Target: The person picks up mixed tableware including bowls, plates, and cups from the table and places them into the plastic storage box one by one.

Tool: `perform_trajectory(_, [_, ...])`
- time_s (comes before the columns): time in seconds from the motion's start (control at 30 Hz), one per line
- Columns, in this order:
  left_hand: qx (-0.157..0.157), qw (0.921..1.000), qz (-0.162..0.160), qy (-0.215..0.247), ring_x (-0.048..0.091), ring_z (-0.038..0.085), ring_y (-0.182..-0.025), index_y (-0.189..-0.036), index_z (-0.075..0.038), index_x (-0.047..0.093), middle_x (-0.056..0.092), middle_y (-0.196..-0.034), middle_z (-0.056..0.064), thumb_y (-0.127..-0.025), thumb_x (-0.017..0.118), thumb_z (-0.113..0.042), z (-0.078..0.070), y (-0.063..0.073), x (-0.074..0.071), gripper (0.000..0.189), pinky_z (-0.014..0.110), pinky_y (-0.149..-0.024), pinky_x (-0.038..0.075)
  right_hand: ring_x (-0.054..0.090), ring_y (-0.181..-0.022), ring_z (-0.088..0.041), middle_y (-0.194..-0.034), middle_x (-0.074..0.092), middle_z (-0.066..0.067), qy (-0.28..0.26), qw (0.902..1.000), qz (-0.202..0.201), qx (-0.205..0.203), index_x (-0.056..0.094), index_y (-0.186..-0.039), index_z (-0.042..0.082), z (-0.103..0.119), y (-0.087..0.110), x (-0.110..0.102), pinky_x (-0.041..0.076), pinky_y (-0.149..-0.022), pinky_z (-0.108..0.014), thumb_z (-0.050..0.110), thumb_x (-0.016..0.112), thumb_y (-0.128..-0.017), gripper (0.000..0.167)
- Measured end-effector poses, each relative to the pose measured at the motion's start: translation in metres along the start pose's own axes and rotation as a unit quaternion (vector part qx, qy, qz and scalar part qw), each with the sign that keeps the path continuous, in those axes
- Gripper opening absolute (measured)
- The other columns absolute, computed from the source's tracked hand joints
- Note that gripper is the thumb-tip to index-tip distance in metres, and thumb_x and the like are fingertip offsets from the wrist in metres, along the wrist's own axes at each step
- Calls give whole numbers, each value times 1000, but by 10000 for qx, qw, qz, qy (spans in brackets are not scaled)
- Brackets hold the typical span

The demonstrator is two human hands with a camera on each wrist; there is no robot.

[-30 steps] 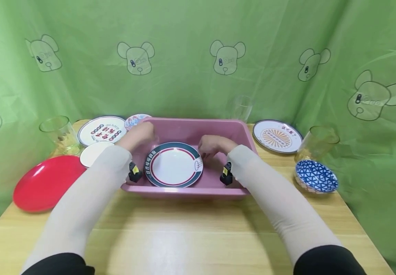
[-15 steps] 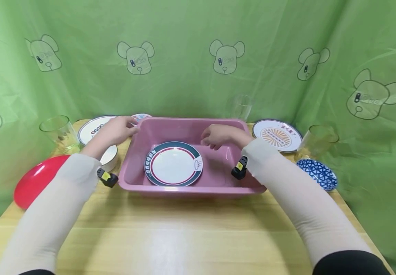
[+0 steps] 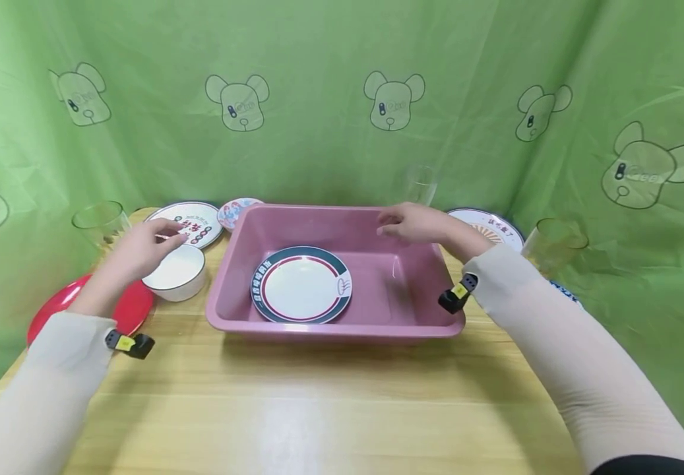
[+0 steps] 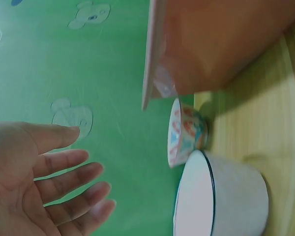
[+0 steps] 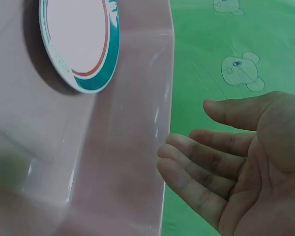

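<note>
A plate with a dark teal rim and a red ring (image 3: 303, 287) lies in the left part of the pink basin (image 3: 336, 332). My left hand (image 3: 136, 254) hovers left of the basin, close to the white bowl (image 3: 177, 274), holding nothing. In the left wrist view its fingers are spread and apart from the bowl. Over the basin's back right corner is my right hand (image 3: 415, 223), also holding nothing. The right wrist view shows its fingers (image 5: 201, 157) relaxed and slightly bent.
A red plate (image 3: 134, 307) and a glass (image 3: 101, 221) stand at the left. Behind the white bowl are a patterned plate (image 3: 190, 221) and a small patterned bowl (image 3: 237, 210). To the right stand a sunburst plate (image 3: 490, 224), a yellowish glass (image 3: 555, 244) and a mostly hidden blue-patterned bowl (image 3: 567, 290).
Both hands have left the plate inside the basin. The left hand has moved left and toward the white bowl, the right hand right and up to the back right corner.
</note>
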State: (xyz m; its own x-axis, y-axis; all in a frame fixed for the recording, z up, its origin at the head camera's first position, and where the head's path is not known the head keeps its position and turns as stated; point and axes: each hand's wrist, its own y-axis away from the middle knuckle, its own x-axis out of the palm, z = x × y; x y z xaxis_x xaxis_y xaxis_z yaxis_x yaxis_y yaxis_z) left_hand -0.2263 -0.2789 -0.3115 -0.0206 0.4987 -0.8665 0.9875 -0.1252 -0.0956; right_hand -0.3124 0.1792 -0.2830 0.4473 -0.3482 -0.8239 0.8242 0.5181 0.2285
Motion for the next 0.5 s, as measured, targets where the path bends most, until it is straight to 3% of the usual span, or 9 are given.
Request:
perform_trajectory(0.13, [-381,9991,-187,-85,55,47,-111,-130,4,55,58,-122,31,-102,48,-36,19,16,-3,49,60,-85,47,62,-101,-34,-123,60,-22,-335,9987,-349,133,49,-137,-4,-10,14,-5,57,-83,-40,20,54,-101,43])
perform_trajectory(0.3, [-908,9951,-378,11,50,49,-115,-135,3,49,54,-128,31,-102,47,-39,37,34,-4,54,63,-87,44,62,-91,-28,-109,63,-16,-652,9935,-903,251,53,-135,0,-24,31,-11,55,-81,-44,26,54,-102,42])
perform_trajectory(0.5, [-1589,9849,-631,274,45,52,-118,-142,3,43,47,-134,34,-102,41,-46,61,58,-7,63,64,-85,42,62,-95,-30,-115,62,-19,-864,9850,-1436,416,51,-135,0,-42,45,-10,55,-81,-40,36,51,-102,49])
